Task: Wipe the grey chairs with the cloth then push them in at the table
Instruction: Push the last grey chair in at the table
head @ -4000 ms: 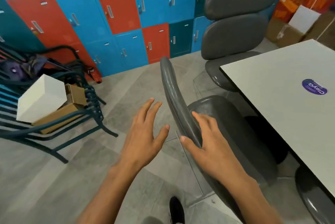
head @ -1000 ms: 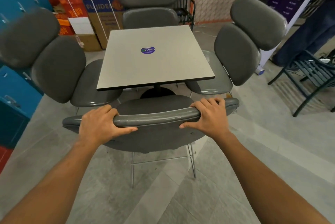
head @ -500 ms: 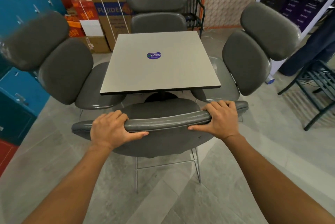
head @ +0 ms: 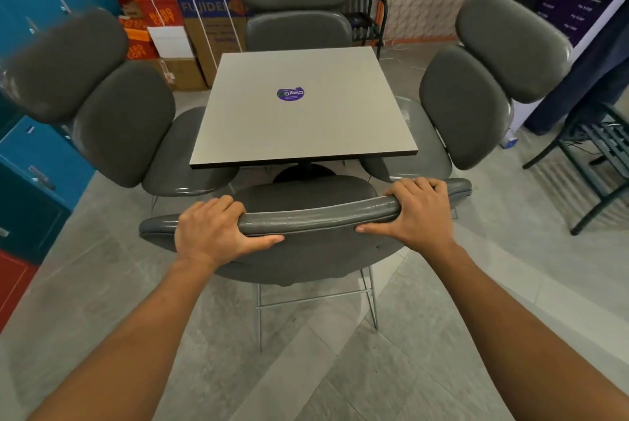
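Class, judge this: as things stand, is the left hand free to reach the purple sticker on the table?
Probably not at once: the left hand grips the near chair's backrest, and that chair stands between the person and the purple sticker mid-table.

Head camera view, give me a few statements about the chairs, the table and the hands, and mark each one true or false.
1. Both hands grip the top edge of the near chair's backrest. True: the left hand and right hand curl over it.
2. A cloth lies on the table. False: only a purple sticker shows on it.
3. Four grey chairs stand around the table. True: the near one, the left chair, the far chair and the right chair.
4. The right hand holds a cloth. False: it holds only the backrest.
5. The table top is round. False: it is square.
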{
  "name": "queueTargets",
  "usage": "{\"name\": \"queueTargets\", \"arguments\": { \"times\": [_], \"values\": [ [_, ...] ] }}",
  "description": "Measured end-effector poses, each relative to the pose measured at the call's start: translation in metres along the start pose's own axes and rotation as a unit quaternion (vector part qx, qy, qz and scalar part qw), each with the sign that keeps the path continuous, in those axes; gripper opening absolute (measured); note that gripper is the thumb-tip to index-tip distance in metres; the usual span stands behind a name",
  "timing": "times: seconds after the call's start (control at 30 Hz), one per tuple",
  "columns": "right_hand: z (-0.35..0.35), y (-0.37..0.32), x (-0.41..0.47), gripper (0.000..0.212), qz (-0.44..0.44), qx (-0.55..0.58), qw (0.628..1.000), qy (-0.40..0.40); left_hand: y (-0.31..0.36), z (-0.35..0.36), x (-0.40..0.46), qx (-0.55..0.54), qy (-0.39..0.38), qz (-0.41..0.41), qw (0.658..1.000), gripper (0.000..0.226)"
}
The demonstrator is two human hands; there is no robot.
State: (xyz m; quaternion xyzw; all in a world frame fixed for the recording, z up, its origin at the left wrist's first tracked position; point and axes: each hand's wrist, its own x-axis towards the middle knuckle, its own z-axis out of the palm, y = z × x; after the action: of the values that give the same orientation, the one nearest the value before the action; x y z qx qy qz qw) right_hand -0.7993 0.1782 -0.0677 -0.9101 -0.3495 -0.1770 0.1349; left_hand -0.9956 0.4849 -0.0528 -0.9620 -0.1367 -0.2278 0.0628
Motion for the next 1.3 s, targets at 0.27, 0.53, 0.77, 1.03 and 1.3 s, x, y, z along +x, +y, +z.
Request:
{"name": "queueTargets", "arguments": {
  "times": [0.27, 0.53, 0.77, 1.03, 1.3],
  "values": [
    [0.001, -0.009, 0.001, 0.09, 0.034, -0.012, 0.999, -0.019, -0.006, 0.002, 0.003, 0.009, -0.012, 0.009, 1.0, 0.088],
    [0.002, -0.02, -0.004, 0.091, 0.049, -0.007, 0.999, -0.022, -0.016, -0.001, 0.001, 0.01, 0.002, 0.033, 0.999, 0.084],
    [0.003, -0.033, 0.002, 0.09, 0.061, -0.006, 0.997, -0.037, -0.033, 0.005, 0.007, 0.002, -0.007, 0.036, 0.999, 0.089],
    [0.002, -0.042, 0.004, 0.087, 0.054, 0.003, 0.998, -0.011, -0.04, 0.007, 0.011, 0.0, 0.006, 0.044, 0.999, 0.093],
    [0.022, -0.03, 0.009, 0.083, 0.01, -0.013, 0.995, 0.101, -0.045, 0.02, 0.015, 0.002, 0.045, 0.053, 0.998, 0.094]
  ]
}}
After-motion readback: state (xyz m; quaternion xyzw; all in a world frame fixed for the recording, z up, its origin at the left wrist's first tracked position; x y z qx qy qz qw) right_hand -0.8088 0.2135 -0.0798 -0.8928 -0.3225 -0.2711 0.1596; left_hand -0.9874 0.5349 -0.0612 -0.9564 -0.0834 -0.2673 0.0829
